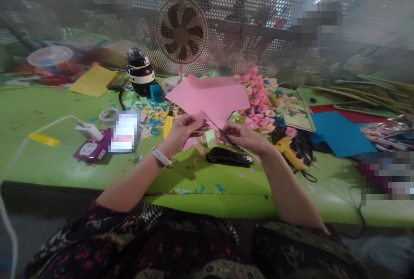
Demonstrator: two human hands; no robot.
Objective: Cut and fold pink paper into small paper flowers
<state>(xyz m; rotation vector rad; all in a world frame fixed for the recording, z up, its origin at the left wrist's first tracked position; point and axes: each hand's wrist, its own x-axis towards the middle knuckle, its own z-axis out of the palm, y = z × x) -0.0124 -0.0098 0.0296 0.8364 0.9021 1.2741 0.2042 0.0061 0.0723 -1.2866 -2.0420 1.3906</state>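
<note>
One sheet of pink paper (pixel 210 93) is in front of the fan (pixel 181 33). The left hand (pixel 181 130) pinches it at the near edge, and the right hand (pixel 244 136) grips the scissors (pixel 224 133), whose blades reach over this paper. A black stapler (pixel 228 157) lies close by, on the green table (pixel 181 180).

Your left forearm (pixel 131 188) and right forearm (pixel 287 184) extend forward, bare and converging. Your left hand (pixel 181 132) points thumb and index finger inward; your right hand (pixel 244 136), fingers curled, sits opposite, near but apart.
</note>
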